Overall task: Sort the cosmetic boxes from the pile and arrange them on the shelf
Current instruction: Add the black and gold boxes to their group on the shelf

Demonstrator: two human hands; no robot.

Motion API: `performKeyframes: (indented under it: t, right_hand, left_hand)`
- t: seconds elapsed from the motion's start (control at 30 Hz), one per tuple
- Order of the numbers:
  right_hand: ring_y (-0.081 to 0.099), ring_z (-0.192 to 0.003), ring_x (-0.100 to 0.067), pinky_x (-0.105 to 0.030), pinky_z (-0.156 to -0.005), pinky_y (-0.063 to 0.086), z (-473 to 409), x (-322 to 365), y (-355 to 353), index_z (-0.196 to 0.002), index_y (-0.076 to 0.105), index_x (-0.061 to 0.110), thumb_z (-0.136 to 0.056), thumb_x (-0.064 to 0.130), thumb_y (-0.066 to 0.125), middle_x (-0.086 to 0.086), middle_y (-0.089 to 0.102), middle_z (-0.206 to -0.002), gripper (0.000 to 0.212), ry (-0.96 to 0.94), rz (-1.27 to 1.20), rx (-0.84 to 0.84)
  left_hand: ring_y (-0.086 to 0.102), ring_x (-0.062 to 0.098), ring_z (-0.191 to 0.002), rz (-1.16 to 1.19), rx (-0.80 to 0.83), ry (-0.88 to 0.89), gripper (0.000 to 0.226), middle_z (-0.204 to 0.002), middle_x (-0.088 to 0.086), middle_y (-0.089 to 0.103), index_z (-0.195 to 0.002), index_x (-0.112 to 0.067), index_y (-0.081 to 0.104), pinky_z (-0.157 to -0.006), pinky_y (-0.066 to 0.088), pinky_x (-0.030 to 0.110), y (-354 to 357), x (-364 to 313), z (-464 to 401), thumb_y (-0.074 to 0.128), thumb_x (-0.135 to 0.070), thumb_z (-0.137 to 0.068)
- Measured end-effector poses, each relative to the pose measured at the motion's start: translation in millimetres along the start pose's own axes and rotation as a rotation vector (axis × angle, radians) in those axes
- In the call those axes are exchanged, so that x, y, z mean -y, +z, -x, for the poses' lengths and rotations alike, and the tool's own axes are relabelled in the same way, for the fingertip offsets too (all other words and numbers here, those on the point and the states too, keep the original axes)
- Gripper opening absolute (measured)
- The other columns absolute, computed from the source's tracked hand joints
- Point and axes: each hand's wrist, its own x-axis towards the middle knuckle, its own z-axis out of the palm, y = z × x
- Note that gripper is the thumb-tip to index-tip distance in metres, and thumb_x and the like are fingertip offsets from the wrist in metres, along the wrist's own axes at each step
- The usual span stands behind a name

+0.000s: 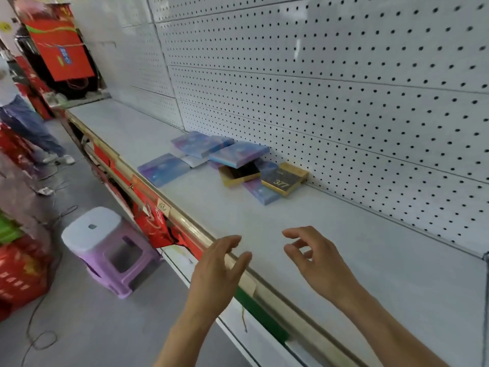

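A loose pile of flat cosmetic boxes lies on the white shelf (317, 234) against the pegboard. Several are blue-purple, such as one box (164, 169) at the front left and another (239, 154) tilted on top of the pile. A black and gold box marked 377 (283, 182) leans at the right end, beside an open gold box (239, 176). My left hand (219, 271) hovers over the shelf's front rail, fingers relaxed, holding nothing. My right hand (315, 258) hangs above the shelf with loosely curled fingers, also empty. Both hands are well short of the pile.
A white pegboard wall (344, 75) backs the shelf. A purple and white plastic stool (105, 247) stands on the floor at the left. Red cartons (21, 274) sit further left, cables run across the floor, and a person's legs (29, 128) stand in the aisle.
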Motion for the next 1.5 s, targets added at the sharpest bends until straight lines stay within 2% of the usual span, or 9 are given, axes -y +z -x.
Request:
performKeyframes:
  t: [0.17,0.27,0.43,0.63,0.77,0.87,1.03,1.27,1.5]
  right_hand:
    - [0.053,-0.098,0.01,-0.017,-0.081,0.047,-58,-11,13,-0.113,0.057,0.035,-0.093,0.027,0.057,0.019,0.057,-0.113,0.021,0.12,-0.03,-0.066]
    - [0.054,-0.095,0.007,-0.009,-0.074,0.042,-98,-19,27,-0.115,0.059,0.031,-0.093,0.026,0.058,0.016,0.058,-0.112,0.022,0.232,-0.049,-0.136]
    - [0.064,-0.084,-0.018,-0.035,-0.062,0.056,-166,-24,47,-0.128,0.044,0.021,-0.092,0.029,0.059,0.003,0.059,-0.101,0.04,0.515,-0.184,-0.336]
    - [0.065,-0.064,-0.026,-0.03,-0.049,0.05,-234,-37,64,-0.141,0.025,0.013,-0.093,0.04,0.055,-0.017,0.062,-0.104,0.062,0.863,-0.38,-0.497]
    - [0.058,-0.055,-0.025,-0.029,-0.048,0.045,-250,-46,75,-0.136,0.03,0.007,-0.09,0.03,0.062,-0.023,0.066,-0.094,0.06,0.931,-0.427,-0.596]
    - [0.055,-0.052,-0.022,-0.024,-0.042,0.041,-249,-45,77,-0.12,0.05,0.001,-0.088,0.024,0.065,-0.022,0.065,-0.088,0.042,0.946,-0.448,-0.675]
    - [0.044,-0.05,-0.021,-0.028,-0.048,0.036,-223,-32,71,-0.077,0.061,0.001,-0.083,0.019,0.07,-0.014,0.051,-0.063,0.021,0.949,-0.546,-0.7]
    - [0.065,-0.07,-0.031,-0.038,-0.063,0.058,-166,-7,66,-0.089,0.053,0.001,-0.084,0.01,0.068,-0.022,0.066,-0.089,0.018,0.852,-0.719,-0.807]
    - [0.064,-0.075,-0.027,-0.035,-0.061,0.056,-45,15,35,-0.088,0.056,0.0,-0.084,0.012,0.067,-0.016,0.066,-0.086,0.016,0.759,-0.57,-0.909]
  left_hand:
    - [0.057,-0.001,-0.108,0.14,0.074,-0.034,0.037,-0.117,-0.018,0.061,-0.123,-0.034,0.057,-0.092,0.047,0.025,-2,34,-79,0.062,-0.044,-0.088]
    - [0.058,0.003,-0.106,0.223,0.164,-0.096,0.036,-0.117,-0.014,0.061,-0.123,-0.033,0.054,-0.088,0.048,0.025,-3,58,-135,0.064,-0.039,-0.089]
    - [0.055,0.012,-0.11,0.192,0.306,-0.147,0.059,-0.127,-0.007,0.053,-0.139,-0.026,0.039,-0.084,0.041,0.022,-13,95,-230,0.065,-0.042,-0.088]
    - [0.063,0.027,-0.102,0.63,0.343,-0.591,0.076,-0.112,0.006,0.059,-0.149,-0.02,0.02,-0.102,0.046,0.044,2,112,-324,0.065,-0.039,-0.09]
    - [0.063,0.029,-0.1,0.82,0.413,-0.697,0.066,-0.123,0.018,0.052,-0.141,-0.01,0.028,-0.088,0.056,0.044,24,116,-347,0.066,-0.027,-0.091]
    - [0.065,0.026,-0.089,0.86,0.41,-0.705,0.049,-0.121,0.02,0.058,-0.131,-0.002,0.043,-0.066,0.06,0.037,33,127,-355,0.067,-0.012,-0.09]
    - [0.071,0.02,-0.063,0.962,0.48,-0.707,0.046,-0.102,0.018,0.065,-0.134,0.0,0.044,-0.07,0.061,0.041,22,131,-343,0.062,-0.005,-0.092]
    - [0.061,0.028,-0.068,0.936,0.519,-0.601,0.035,-0.092,0.022,0.06,-0.126,0.01,0.047,-0.054,0.059,0.034,9,111,-281,0.055,0.001,-0.093]
    - [0.062,0.028,-0.066,0.769,0.615,-0.393,0.032,-0.094,0.019,0.062,-0.126,-0.004,0.044,-0.058,0.06,0.036,9,67,-187,0.054,-0.003,-0.095]
